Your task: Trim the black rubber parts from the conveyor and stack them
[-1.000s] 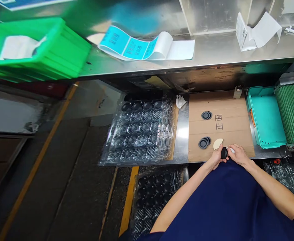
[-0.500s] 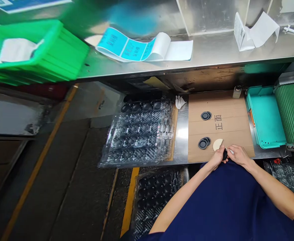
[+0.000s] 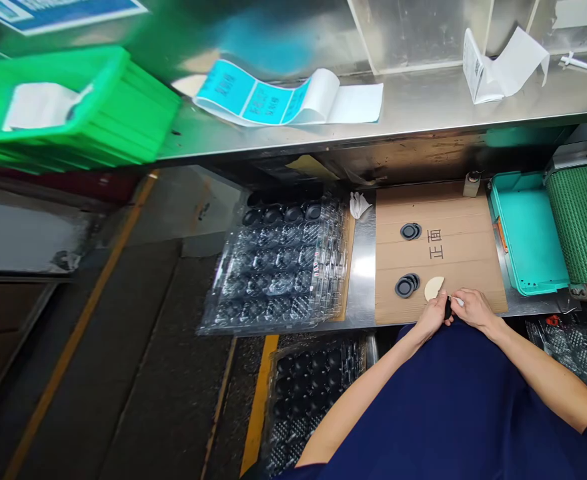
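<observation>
My left hand (image 3: 431,315) grips a black rubber disc (image 3: 447,308), which stands nearly edge-on against the fingers. My right hand (image 3: 475,310) is close beside it, pinching a small white item (image 3: 457,302) that reaches toward the disc. Just above the hands lies a cream half-round piece (image 3: 434,288) on a cardboard sheet (image 3: 453,267) printed with dark characters. Near my left hand is a small stack of black discs (image 3: 405,287). A second stack (image 3: 410,231) lies farther up the sheet.
Clear plastic trays of black discs (image 3: 281,267) lie left of the sheet, with another (image 3: 303,393) below. A teal tray (image 3: 528,243) and green belt (image 3: 586,220) are on the right. Above stands a steel shelf (image 3: 423,100) with a green crate (image 3: 73,110) and blue labels (image 3: 273,93).
The black disc has turned from showing its face to nearly edge-on between my hands. My hands have drawn slightly closer, and the whole view has shifted slightly.
</observation>
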Motion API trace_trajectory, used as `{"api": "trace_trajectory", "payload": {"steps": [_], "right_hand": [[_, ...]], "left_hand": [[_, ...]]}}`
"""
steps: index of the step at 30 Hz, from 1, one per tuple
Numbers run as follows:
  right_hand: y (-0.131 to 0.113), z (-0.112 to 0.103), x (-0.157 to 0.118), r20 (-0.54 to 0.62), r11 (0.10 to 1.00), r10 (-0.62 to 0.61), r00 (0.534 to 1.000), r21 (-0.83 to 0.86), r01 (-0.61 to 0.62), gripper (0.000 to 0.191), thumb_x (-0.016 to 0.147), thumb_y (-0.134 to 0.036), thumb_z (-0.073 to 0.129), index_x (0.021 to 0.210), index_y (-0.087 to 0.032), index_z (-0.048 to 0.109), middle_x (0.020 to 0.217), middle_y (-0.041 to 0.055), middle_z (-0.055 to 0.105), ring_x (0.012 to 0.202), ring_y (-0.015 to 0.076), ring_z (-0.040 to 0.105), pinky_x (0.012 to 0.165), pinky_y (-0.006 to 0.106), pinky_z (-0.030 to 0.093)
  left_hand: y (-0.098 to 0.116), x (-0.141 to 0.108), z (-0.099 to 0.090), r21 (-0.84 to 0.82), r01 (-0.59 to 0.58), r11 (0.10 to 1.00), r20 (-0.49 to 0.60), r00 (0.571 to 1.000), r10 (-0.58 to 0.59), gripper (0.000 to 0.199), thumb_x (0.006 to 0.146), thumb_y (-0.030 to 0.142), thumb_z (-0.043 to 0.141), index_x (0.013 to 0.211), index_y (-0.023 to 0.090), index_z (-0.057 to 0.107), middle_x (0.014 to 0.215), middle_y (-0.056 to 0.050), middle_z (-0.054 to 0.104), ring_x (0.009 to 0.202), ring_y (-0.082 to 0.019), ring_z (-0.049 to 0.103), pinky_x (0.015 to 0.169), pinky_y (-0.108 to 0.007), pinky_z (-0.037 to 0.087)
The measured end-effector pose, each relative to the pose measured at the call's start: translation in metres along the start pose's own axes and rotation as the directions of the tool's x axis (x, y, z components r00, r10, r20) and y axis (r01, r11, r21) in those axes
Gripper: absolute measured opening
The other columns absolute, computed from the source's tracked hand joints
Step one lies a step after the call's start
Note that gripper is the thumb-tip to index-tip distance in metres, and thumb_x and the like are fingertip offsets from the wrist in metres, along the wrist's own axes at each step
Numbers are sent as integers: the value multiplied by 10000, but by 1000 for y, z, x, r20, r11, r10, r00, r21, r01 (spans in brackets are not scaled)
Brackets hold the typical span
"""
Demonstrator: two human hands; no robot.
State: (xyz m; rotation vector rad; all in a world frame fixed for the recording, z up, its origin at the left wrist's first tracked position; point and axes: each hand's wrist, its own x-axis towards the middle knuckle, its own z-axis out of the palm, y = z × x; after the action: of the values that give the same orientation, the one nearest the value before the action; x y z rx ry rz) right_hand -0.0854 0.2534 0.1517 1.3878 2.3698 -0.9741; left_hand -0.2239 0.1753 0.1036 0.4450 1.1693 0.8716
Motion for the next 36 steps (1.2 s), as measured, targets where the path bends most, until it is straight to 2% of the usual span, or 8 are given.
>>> {"api": "trace_trajectory", "payload": {"steps": [6,12,19,28,30,32,34,36], "right_hand": [[-6,-6,1,16,1000,10,1000,-21,-10,429,941,-357,408,976,-31,685,973,49,522,739,-75,144,746,103,-6],[-14,-23,3,168,994,32,985,-113,-13,401,944,-340,400,961,-71,696,984,16,528,718,-65,97,754,117,-15],[-20,-34,5,229,974,71,971,-224,-19,395,949,-356,385,1001,-120,697,1005,-4,532,692,-66,52,745,123,-2],[-20,-29,5,204,976,124,971,-200,-83,420,945,-401,378,1024,-169,720,935,5,531,668,-65,59,725,108,1],[-11,-27,5,200,979,145,969,-170,-111,433,941,-443,385,1056,-201,725,901,13,524,660,-71,99,714,111,14],[3,-28,6,146,982,159,976,-128,-141,444,941,-474,399,1077,-200,720,918,16,525,678,-82,164,713,105,37],[22,-31,10,26,981,185,982,-62,-184,451,955,-479,399,1119,-194,707,997,11,531,744,-94,260,729,86,86],[41,-32,14,-123,975,219,968,0,-221,479,978,-491,376,1176,-189,690,1104,12,519,867,-87,345,784,59,167]], "left_hand": [[12,-5,3,97,-10,995,2,1000,10,795,950,792,235,849,109,631,654,-100,606,505,-153,553,539,-277,445],[23,-11,5,149,-5,989,-3,1000,6,755,991,724,225,757,112,602,640,-101,597,500,-144,550,526,-260,427],[23,-12,4,206,-21,978,-7,1000,22,770,992,725,198,748,117,602,679,-113,616,515,-144,559,542,-264,439],[20,-10,5,206,-42,978,-18,999,47,792,970,758,239,764,95,619,672,-114,610,510,-134,550,543,-255,433],[21,-7,4,39,14,999,-26,1000,-13,739,1004,694,263,824,74,623,711,-125,614,509,-136,539,522,-261,423],[27,-5,-1,-299,102,949,22,995,-100,673,1036,619,263,966,56,626,815,-145,633,562,-142,557,529,-264,434],[36,-8,-8,-634,201,747,138,980,-146,641,1049,581,245,1094,51,602,911,-155,630,634,-141,566,549,-252,442],[45,-12,-17,-807,270,525,246,962,-118,639,1050,567,243,1136,35,587,933,-152,609,668,-129,542,552,-225,424]]}}
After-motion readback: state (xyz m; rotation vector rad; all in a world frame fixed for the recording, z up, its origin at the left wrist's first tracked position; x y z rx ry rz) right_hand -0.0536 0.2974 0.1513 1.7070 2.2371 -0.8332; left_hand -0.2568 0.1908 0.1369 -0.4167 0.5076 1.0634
